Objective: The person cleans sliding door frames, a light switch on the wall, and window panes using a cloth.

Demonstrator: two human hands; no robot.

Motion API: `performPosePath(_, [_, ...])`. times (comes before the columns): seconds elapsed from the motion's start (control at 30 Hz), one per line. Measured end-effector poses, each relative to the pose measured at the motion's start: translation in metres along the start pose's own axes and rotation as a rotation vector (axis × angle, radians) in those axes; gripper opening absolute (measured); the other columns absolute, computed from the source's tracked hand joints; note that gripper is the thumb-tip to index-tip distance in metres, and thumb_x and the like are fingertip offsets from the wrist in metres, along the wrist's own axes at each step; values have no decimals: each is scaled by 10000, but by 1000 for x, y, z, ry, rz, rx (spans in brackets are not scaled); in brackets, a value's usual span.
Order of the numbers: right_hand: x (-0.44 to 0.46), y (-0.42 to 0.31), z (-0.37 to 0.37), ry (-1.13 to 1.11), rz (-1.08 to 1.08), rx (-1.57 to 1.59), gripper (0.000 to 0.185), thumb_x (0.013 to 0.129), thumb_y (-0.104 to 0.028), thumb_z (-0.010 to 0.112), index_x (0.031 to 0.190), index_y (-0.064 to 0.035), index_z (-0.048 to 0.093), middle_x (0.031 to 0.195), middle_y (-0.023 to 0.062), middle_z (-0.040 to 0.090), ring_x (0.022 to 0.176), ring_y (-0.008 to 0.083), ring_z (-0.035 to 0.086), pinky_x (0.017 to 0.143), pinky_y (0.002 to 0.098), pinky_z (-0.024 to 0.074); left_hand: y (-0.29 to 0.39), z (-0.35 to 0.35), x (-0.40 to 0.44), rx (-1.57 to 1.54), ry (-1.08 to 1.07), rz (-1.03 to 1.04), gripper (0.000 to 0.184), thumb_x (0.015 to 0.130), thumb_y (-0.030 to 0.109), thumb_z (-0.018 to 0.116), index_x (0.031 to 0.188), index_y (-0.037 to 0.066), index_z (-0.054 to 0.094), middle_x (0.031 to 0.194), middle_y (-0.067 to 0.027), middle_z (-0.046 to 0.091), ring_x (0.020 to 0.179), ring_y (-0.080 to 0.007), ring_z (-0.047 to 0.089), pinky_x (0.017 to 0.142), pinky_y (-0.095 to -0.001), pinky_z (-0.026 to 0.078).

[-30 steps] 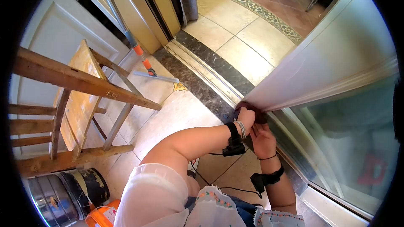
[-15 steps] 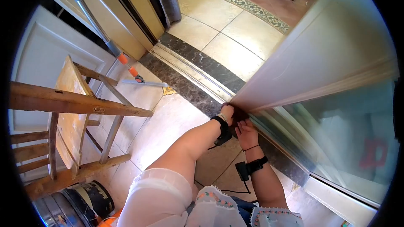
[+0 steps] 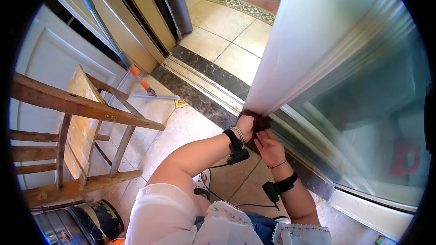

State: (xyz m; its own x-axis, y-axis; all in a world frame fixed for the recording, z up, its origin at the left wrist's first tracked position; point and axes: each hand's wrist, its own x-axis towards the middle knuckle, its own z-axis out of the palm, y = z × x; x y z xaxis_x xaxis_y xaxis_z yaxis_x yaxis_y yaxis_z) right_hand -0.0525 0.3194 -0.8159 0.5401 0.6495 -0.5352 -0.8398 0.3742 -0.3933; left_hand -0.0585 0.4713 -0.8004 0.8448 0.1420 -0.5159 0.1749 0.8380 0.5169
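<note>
Door panel (image 3: 290, 41): steeper in view, work still at lower corner
Left hand (image 3: 246, 126): gripping brown cloth (image 3: 260, 122) there
Right hand (image 3: 272, 151): open, just beside cloth

Dark brown cloth (image 3: 261, 122), white door frame (image 3: 290, 41), dark mottled threshold (image 3: 196, 91), cream tiles (image 3: 220, 16), orange-banded grey pole (image 3: 121, 57)

The tiled floor (image 3: 190, 127) carries a wooden chair (image 3: 81, 103), a long-handled mop (image 3: 133, 70) and a dark bucket (image 3: 106, 215).

Wooden chair (image 3: 86, 104), long-handled mop (image 3: 133, 70), probably a bucket (image 3: 81, 224)
</note>
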Motion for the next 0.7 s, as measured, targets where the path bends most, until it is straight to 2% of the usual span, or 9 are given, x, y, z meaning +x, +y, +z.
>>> performPosePath(0.07, [-5, -5, 7, -45, -13, -14, 579, 812, 11, 447, 1360, -54, 272, 1325, 104, 374, 1228, 231, 355, 1038, 376, 278, 1, 6, -3, -12, 40, 80, 393, 786, -93, 323, 1135, -32, 491, 1076, -166, 560, 942, -284, 568, 826, -392, 483])
performPosePath(0.13, [-7, -11, 10, -93, -34, -26, 439, 790, -2, 470, 1220, -89, 453, 1196, 60, 483, 1156, 208, 414, 1013, 380, 307, 2, 9, -6, -25, 44, 80, 384, 787, -90, 324, 1125, -32, 496, 1061, -163, 568, 938, -282, 571, 825, -392, 483])
performPosePath(0.27, [14, 6, -16, -84, -26, 2, 428, 786, -2, 470, 1204, -96, 469, 1197, 49, 484, 1144, 204, 425, 1000, 369, 321, -7, -19, 15, -41, -32, -29, 343, 810, -65, 331, 1097, -26, 515, 1023, -156, 584, 923, -276, 576, 812, -396, 483])
performPosePath(0.33, [21, 15, -16, -56, -39, 38, 576, 803, 25, 475, 1344, -53, 294, 1298, 103, 384, 1201, 225, 386, 1026, 393, 283, -10, -29, 24, -22, -8, -48, 327, 824, -50, 337, 1097, -25, 515, 1020, -159, 583, 916, -281, 576, 813, -402, 483])
performPosePath(0.4, [23, 18, -13, 7, -35, 51, 587, 800, 22, 480, 1350, -56, 292, 1312, 105, 374, 1211, 227, 376, 1028, 393, 278, -11, -29, 27, -37, 114, -108, 284, 877, 6, 338, 1098, -22, 513, 1017, -167, 579, 896, -293, 576, 825, -417, 483])
performPosePath(0.53, [30, 23, -17, 108, -18, 83, 654, 789, -1, 513, 1385, -64, 251, 1361, 110, 333, 1246, 230, 335, 1039, 388, 256, -34, -66, 65, -130, 68, -214, 305, 927, 74, 295, 1125, -3, 514, 1048, -165, 579, 905, -293, 579, 831, -419, 484])
performPosePath(0.63, [33, 28, -23, 187, -3, 52, 689, 786, -26, 524, 1402, -64, 218, 1384, 105, 313, 1263, 232, 312, 1048, 382, 238, -43, -82, 80, -115, 151, -259, 325, 932, 79, 284, 1166, -8, 491, 1079, -172, 572, 923, -295, 585, 831, -420, 490])
performPosePath(0.67, [33, 29, -25, 194, 11, 43, 689, 786, -26, 524, 1402, -64, 218, 1384, 105, 313, 1263, 232, 312, 1048, 382, 238, -92, -148, 134, 140, -2, -81, 324, 933, 79, 285, 1166, -10, 492, 1073, -172, 575, 917, -294, 587, 819, -415, 496])
performPosePath(0.7, [34, 30, -26, 208, -4, 17, 647, 780, -43, 529, 1373, -71, 274, 1307, 89, 384, 1236, 234, 340, 1041, 388, 260, -138, -210, 186, 418, -109, 144, 323, 933, 79, 286, 1165, -11, 492, 1066, -172, 577, 911, -293, 588, 807, -409, 501])
